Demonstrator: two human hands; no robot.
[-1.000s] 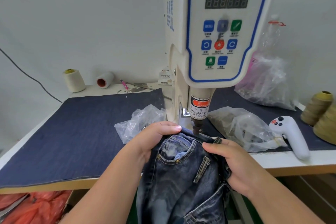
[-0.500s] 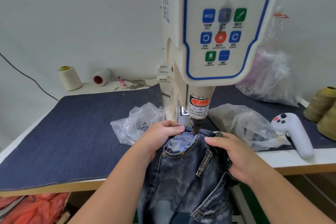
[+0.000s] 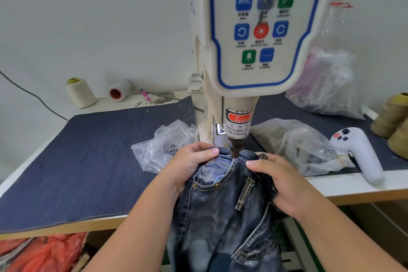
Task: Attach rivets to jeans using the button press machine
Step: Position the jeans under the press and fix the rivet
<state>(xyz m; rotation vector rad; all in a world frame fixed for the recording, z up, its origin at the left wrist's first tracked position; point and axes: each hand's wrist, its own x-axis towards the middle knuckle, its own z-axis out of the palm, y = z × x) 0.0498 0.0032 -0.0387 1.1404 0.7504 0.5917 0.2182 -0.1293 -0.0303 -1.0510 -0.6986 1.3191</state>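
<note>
Denim, dark and faded in patches, fills the near ground: the jeans [image 3: 223,212] hang off the table's front edge, their waistband lifted up under the press punch [image 3: 234,150]. Left of the punch, the left hand [image 3: 189,161] curls over the pocket edge, fingers bunching the cloth; right of it, the right hand [image 3: 280,181] pinches the waistband fold with thumb laid flat on top. Held from both sides this way, the fabric seems kept taut and flat, with the fingertips just clear of the punch, as its warning label asks. Two brass rivets [image 3: 216,185] already show below the punch on the coin pocket. The punch tip meets the pocket corner, probably the next rivet's spot. Just behind the hands, on either side of the punch, lie clear plastic bags [image 3: 161,146], likely holding rivet stock within reach. Behind the punch rises the button press machine [image 3: 254,68] with its control panel.
</note>
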